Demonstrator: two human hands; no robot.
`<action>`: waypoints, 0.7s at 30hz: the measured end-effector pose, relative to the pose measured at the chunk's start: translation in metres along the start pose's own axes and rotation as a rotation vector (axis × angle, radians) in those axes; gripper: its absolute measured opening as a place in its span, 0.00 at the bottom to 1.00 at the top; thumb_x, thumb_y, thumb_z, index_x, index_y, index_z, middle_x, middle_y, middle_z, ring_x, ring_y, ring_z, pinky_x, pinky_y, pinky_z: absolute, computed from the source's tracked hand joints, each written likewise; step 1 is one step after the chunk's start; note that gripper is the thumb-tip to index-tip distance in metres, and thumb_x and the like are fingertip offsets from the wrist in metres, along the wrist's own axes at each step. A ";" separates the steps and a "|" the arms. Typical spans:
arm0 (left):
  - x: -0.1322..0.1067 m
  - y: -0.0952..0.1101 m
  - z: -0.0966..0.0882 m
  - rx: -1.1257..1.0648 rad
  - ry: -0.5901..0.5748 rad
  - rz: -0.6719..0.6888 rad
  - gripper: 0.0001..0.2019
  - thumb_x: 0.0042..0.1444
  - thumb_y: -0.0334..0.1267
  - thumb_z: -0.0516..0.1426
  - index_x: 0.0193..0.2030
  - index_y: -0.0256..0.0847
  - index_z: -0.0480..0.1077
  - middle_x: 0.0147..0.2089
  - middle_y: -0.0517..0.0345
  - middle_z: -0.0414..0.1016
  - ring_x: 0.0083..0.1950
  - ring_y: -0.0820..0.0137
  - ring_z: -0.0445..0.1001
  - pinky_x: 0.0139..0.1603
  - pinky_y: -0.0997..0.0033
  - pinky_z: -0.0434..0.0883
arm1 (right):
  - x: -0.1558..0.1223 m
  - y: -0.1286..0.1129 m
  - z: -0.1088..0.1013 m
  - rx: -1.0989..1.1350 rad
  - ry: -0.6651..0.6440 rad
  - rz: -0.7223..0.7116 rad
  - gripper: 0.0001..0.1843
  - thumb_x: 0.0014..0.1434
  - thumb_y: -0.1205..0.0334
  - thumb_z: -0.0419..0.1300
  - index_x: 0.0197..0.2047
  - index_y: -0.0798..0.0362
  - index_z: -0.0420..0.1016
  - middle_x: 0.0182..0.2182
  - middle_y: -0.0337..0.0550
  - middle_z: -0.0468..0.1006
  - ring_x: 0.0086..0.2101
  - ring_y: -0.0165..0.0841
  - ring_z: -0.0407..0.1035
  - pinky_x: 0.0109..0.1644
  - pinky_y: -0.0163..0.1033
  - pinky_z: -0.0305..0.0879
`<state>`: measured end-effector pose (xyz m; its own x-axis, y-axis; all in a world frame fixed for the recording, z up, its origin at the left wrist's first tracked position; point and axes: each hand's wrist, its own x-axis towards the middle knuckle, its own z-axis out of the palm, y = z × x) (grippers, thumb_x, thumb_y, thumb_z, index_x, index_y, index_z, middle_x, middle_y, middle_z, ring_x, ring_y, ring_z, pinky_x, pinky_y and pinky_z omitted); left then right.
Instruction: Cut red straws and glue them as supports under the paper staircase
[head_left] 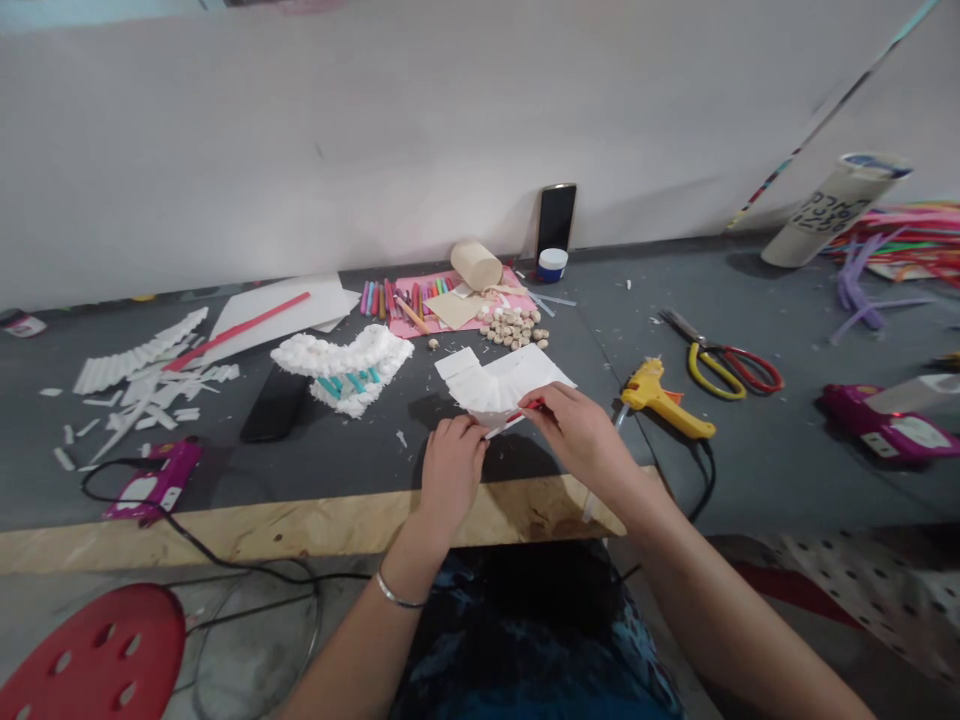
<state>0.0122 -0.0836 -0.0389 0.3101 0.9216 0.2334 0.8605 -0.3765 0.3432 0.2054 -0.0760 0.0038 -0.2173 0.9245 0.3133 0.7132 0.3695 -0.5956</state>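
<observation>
A curved, pleated white paper piece (517, 376) lies in front of me near the table's front edge. My left hand (451, 462) pinches at its near edge, fingers pressed together. My right hand (581, 432) is closed on a slim red object (531, 404) at that same edge; its exact kind is too small to tell. A thin white strip (504, 427) runs between the two hands. Just right of my right hand, a yellow glue gun (664, 398) lies on its side.
Left are a cotton-covered curved piece (345, 355), a black phone (274, 402) and white paper scraps (157, 385). Behind lie pistachio shells (514, 328), crayons (412, 298) and a wooden cylinder (476, 265). Right are scissors (724, 365) and a purple device (892, 422). A red stool (94, 650) stands below.
</observation>
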 end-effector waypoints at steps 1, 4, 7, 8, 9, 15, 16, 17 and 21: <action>0.000 0.001 0.000 0.003 0.001 -0.003 0.09 0.61 0.31 0.54 0.45 0.42 0.74 0.51 0.53 0.74 0.51 0.62 0.67 0.51 0.61 0.67 | 0.001 0.000 0.000 -0.003 -0.004 -0.001 0.07 0.63 0.67 0.53 0.39 0.53 0.72 0.39 0.49 0.77 0.39 0.37 0.70 0.42 0.39 0.63; 0.000 0.003 -0.001 0.027 -0.001 -0.008 0.08 0.62 0.32 0.54 0.44 0.42 0.73 0.53 0.53 0.74 0.52 0.61 0.67 0.50 0.60 0.66 | 0.003 0.001 0.001 -0.014 -0.022 -0.012 0.06 0.64 0.66 0.53 0.39 0.54 0.72 0.39 0.50 0.76 0.40 0.37 0.70 0.43 0.39 0.63; -0.001 0.005 -0.002 0.063 -0.022 -0.001 0.08 0.63 0.33 0.53 0.43 0.42 0.73 0.52 0.53 0.75 0.52 0.60 0.67 0.49 0.59 0.66 | 0.006 0.003 0.002 -0.027 -0.046 -0.031 0.06 0.64 0.67 0.53 0.40 0.54 0.71 0.39 0.50 0.76 0.41 0.38 0.70 0.44 0.40 0.63; -0.001 0.005 -0.002 0.072 -0.028 0.000 0.07 0.63 0.33 0.53 0.43 0.42 0.72 0.52 0.53 0.75 0.51 0.60 0.67 0.48 0.59 0.66 | 0.006 0.003 0.003 -0.031 -0.053 -0.037 0.06 0.64 0.67 0.53 0.41 0.54 0.71 0.39 0.50 0.76 0.41 0.38 0.70 0.44 0.40 0.63; -0.001 0.005 -0.002 0.077 -0.031 0.000 0.07 0.63 0.32 0.53 0.43 0.42 0.72 0.52 0.52 0.74 0.51 0.60 0.67 0.48 0.59 0.66 | 0.007 0.003 0.003 -0.037 -0.057 -0.041 0.06 0.64 0.67 0.52 0.40 0.54 0.71 0.39 0.50 0.76 0.41 0.38 0.69 0.43 0.40 0.63; 0.000 0.005 -0.002 0.098 -0.049 -0.003 0.06 0.62 0.32 0.54 0.42 0.42 0.71 0.52 0.52 0.74 0.51 0.60 0.67 0.47 0.58 0.66 | 0.015 0.006 0.004 -0.105 -0.093 -0.069 0.06 0.64 0.67 0.51 0.39 0.54 0.70 0.39 0.49 0.75 0.39 0.38 0.68 0.41 0.40 0.61; 0.000 0.005 -0.002 0.097 -0.049 -0.002 0.06 0.62 0.32 0.54 0.42 0.42 0.71 0.52 0.52 0.74 0.51 0.60 0.67 0.47 0.58 0.66 | 0.016 0.006 0.005 -0.111 -0.100 -0.082 0.06 0.64 0.67 0.51 0.39 0.54 0.70 0.39 0.49 0.75 0.39 0.38 0.68 0.41 0.40 0.61; 0.000 0.005 -0.002 0.094 -0.047 -0.003 0.06 0.62 0.32 0.54 0.42 0.42 0.71 0.52 0.52 0.74 0.51 0.60 0.67 0.47 0.58 0.67 | 0.017 0.006 0.004 -0.114 -0.107 -0.098 0.06 0.64 0.67 0.51 0.39 0.54 0.70 0.39 0.50 0.75 0.39 0.38 0.68 0.41 0.40 0.61; -0.001 0.005 -0.001 0.089 -0.032 -0.003 0.05 0.62 0.31 0.54 0.42 0.42 0.71 0.52 0.50 0.74 0.52 0.59 0.67 0.47 0.58 0.67 | 0.021 0.004 0.002 -0.130 -0.134 -0.160 0.07 0.64 0.68 0.51 0.39 0.54 0.70 0.38 0.50 0.75 0.40 0.39 0.67 0.41 0.40 0.61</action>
<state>0.0162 -0.0867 -0.0365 0.3193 0.9256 0.2032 0.8932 -0.3656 0.2617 0.2028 -0.0548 0.0063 -0.4150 0.8625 0.2897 0.7404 0.5052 -0.4433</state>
